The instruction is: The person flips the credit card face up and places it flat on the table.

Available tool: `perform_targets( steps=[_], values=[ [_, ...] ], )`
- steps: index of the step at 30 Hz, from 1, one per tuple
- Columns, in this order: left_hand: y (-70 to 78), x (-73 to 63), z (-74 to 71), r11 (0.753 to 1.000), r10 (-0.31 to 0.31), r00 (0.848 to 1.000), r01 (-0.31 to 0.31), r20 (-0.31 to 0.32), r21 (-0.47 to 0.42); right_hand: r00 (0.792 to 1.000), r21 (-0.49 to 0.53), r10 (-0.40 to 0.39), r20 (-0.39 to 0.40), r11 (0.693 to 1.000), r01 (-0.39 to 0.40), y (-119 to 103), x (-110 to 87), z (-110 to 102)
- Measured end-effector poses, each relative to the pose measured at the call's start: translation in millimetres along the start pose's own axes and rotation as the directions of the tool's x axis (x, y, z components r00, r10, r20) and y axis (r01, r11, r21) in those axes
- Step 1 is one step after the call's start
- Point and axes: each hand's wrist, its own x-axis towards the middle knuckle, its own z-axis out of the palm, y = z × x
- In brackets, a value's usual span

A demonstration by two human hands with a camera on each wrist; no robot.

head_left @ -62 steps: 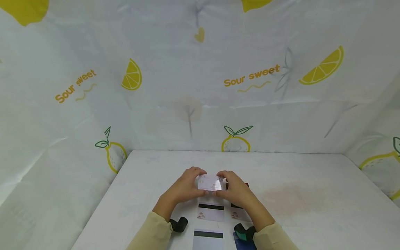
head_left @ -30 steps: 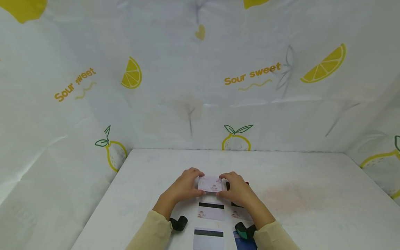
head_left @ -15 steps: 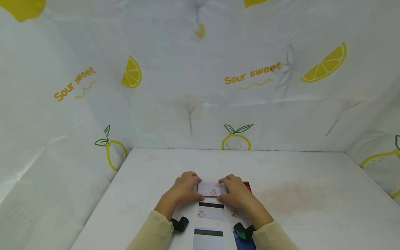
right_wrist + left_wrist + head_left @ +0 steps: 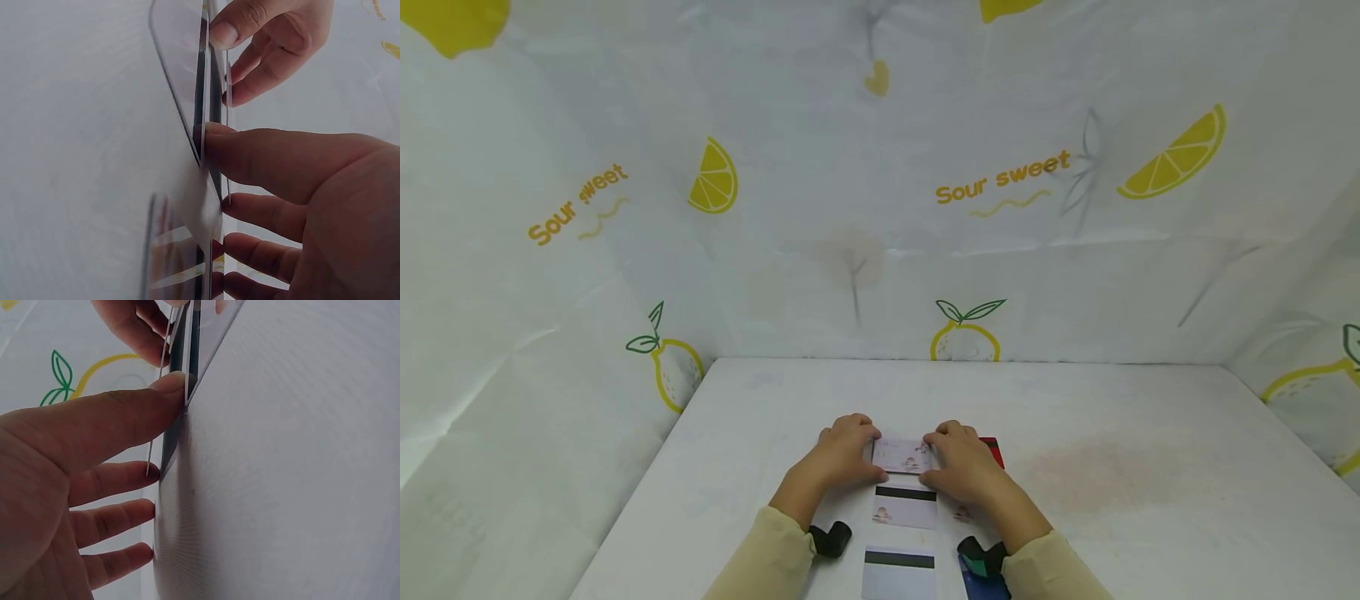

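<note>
Both hands are clamped on one pale printed card (image 4: pixel 901 456): the left hand (image 4: pixel 844 454) pinches its 9 o'clock end and the right hand (image 4: pixel 962 461) its 3 o'clock end, thumbs on the near edge, index fingers on the far one. I'd keep the two ends level and let go of both together, so neither corner skids; it's low over the white table (image 4: pixel 775 396), though whether it touches I can't tell. The picture side faces up, its little figure toward 4 o'clock, and the long axis runs from 9 to 3. Just beyond its near edge, at 6 o'clock, lies a striped card (image 4: pixel 905 512), with a plain striped card (image 4: pixel 898 579) farther that way. A red card (image 4: pixel 994 450) peeks out at 3, and a blue card (image 4: pixel 985 586) sits toward 5.
</note>
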Motion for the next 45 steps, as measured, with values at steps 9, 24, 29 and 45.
perform_targets(
  steps=[9,24,29,45],
  values=[
    [0.7,-0.5,-0.2,1.0,-0.008,1.0,0.008,0.012,-0.017,1.0,-0.005,0.003,0.005,1.0,-0.003,-1.4,-0.3,-0.9],
    [0.3,-0.4,-0.7,1.0,0.004,1.0,-0.004,0.01,-0.005,1.0,-0.01,0.007,0.008,1.0,-0.007,-1.3,0.0,-1.3],
    [-0.4,-0.3,-0.5,1.0,0.006,1.0,-0.006,0.013,-0.007,1.0,-0.002,0.006,0.008,1.0,-0.006,-1.5,0.2,-1.7],
    [-1.1,-0.5,-0.6,0.999,0.034,0.999,-0.034,0.006,-0.022,1.0,-0.008,-0.007,0.002,1.0,0.007,0.7,1.7,-0.8]
  ],
)
